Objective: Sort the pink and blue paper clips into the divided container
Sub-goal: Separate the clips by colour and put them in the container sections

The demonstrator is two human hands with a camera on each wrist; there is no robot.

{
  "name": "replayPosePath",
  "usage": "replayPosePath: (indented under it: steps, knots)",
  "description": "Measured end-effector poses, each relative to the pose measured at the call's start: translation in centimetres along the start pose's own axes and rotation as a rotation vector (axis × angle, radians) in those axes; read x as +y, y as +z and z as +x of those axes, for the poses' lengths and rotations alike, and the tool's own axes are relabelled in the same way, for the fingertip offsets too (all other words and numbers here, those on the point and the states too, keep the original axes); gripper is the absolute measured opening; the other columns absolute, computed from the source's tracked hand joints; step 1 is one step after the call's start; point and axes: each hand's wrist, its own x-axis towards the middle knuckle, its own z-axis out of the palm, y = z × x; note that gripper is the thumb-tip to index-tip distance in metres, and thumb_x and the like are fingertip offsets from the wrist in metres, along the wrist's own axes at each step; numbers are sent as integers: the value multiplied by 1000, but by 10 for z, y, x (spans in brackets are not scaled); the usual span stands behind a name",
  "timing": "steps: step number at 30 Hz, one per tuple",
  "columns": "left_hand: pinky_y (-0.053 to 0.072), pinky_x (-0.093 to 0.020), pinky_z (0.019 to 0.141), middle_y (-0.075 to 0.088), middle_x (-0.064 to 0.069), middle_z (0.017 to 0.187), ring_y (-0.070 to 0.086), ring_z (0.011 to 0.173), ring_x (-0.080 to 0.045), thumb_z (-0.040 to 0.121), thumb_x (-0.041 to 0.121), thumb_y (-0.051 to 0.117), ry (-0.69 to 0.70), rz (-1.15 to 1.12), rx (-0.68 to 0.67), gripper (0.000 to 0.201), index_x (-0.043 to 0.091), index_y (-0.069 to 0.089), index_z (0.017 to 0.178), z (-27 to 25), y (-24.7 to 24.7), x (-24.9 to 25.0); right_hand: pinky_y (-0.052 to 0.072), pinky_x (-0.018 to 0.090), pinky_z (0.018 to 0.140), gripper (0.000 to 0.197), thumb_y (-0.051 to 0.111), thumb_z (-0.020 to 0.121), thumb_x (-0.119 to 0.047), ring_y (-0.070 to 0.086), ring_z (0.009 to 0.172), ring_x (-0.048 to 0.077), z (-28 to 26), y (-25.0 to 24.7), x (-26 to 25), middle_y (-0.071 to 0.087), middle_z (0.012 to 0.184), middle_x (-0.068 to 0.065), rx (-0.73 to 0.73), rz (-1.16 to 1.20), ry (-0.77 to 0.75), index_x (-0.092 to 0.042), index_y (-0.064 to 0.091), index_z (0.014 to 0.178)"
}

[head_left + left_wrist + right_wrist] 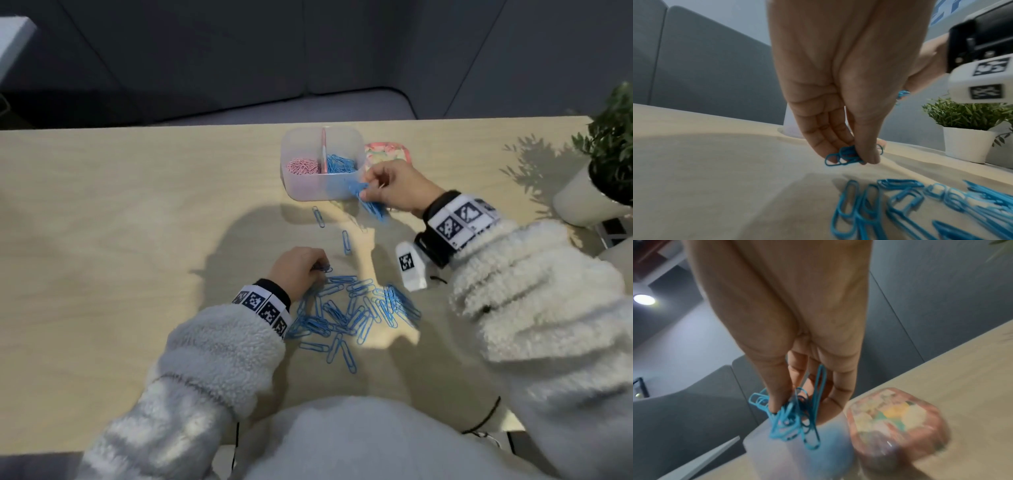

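R hand pinches blue clips by container; L hand pinches clips; plant nearby.

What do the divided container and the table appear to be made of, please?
Divided container: apparently frosted, translucent plastic, since the clip colours show dimly through its walls. Table: pale wood or wood-look laminate, matte, with faint grain; which one cannot be told.

Light wood-grain table spans the head view; potted green plant in a white pot stands at its far right edge; a pink floral-patterned lid or box, which one cannot be told, lies flat just right of the divided container; grey upholstered seating runs behind the table; a round ceiling light glows in the right wrist view.
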Motion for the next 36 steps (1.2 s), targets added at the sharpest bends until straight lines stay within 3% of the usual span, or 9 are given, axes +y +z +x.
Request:
replayPosePath:
  steps: [3,6,11,14,18,29,32,33,36]
  knots:
    - [37,-23,75,69,-12,103,62,96,-27,84,10,62,18,-20,33,16,7,64,100,4,-9,1,48,28,61,31,68,79,-2,53,57,12,33,-13,-22,53,64,1,96,69,60,-22,52,61]
    - [40,-25,76,69,-12,103,62,95,-27,84,11,62,27,-48,73,16,6,64,100,10,-23,4,50,25,52,32,66,81,0,53,58,14,61,-15,-40,51,65,1,175,139,105,-18,48,62]
    - [38,-21,75,69,-12,102,62,94,-26,85,10,62,54,-110,195,22,5,60,106,30,-54,16,55,39,80,33,69,77,-5,60,84,22,86,2,-48,61,87,7,279,-4,160,-21,48,57]
    - [42,-21,79,70,-12,100,64,92,-25,84,6,62,45,-172,271,21,6,62,104,49,-73,26,52,36,89,2,65,81,-8,61,90,23,88,10,-49,67,110,15,297,-149,156,-10,66,81]
    - [45,-33,81,64,-16,92,58,86,-27,83,5,57,0,-175,380,23,5,61,105,86,-90,38,46,34,97,28,52,87,-6,56,114,33,80,7,-47,59,125,18,281,-227,141,-2,61,114]
    - [46,-37,95,62,-16,118,57,109,-34,87,20,59,-51,53,270,31,5,60,114,146,-97,59,46,50,97,24,50,87,-8,61,82,20,6,-3,2,63,96,3,343,-92,-79,-6,61,108]
    - [41,-33,89,64,-17,111,58,105,-32,88,8,47,29,69,317,24,5,64,105,125,-91,53,53,29,83,20,50,90,-6,59,72,15,-10,6,26,64,94,7,289,-93,-23,-4,62,106]
    - [42,-35,85,65,-19,106,58,101,-33,87,5,44,61,105,320,24,2,64,100,115,-83,49,51,23,80,19,50,90,-6,60,75,15,-15,10,33,66,97,8,239,-126,-1,-5,62,105]
    - [46,-42,84,65,-18,108,59,102,-34,88,7,44,64,341,181,23,4,64,100,83,-52,30,47,32,91,24,48,87,-5,62,99,27,-21,30,51,66,113,14,61,-243,22,-4,63,106]
